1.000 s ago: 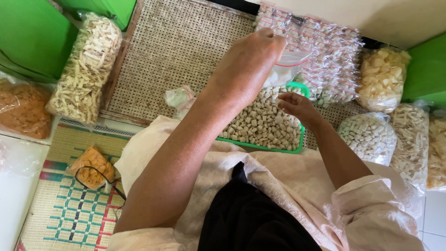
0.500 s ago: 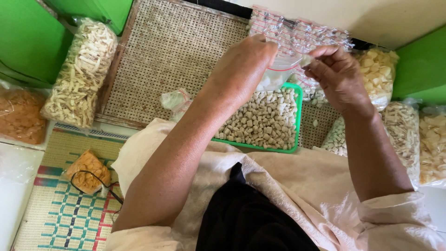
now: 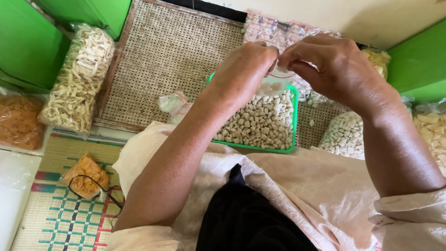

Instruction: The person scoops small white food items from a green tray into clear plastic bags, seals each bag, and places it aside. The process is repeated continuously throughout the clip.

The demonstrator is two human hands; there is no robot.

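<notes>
My left hand (image 3: 246, 69) and my right hand (image 3: 332, 69) meet above a green tray (image 3: 294, 121) full of small pale snack cubes. Both pinch the top edge of a small clear plastic bag (image 3: 276, 83) that hangs between them with a few cubes inside. Most of the bag is hidden behind my fingers. The tray rests at the near edge of a woven rattan mat (image 3: 172, 56), just past my lap.
A long bag of pale strip crackers (image 3: 79, 79) lies left of the mat, an orange snack bag (image 3: 18, 121) beyond it. A small orange packet (image 3: 86, 174) sits on a checked mat. Filled clear bags (image 3: 346, 135) pile at right. Green walls (image 3: 28, 42) flank both sides.
My right hand rose from the tray's cubes to the bag's mouth and now pinches it opposite the left hand. Both hands came closer to me.
</notes>
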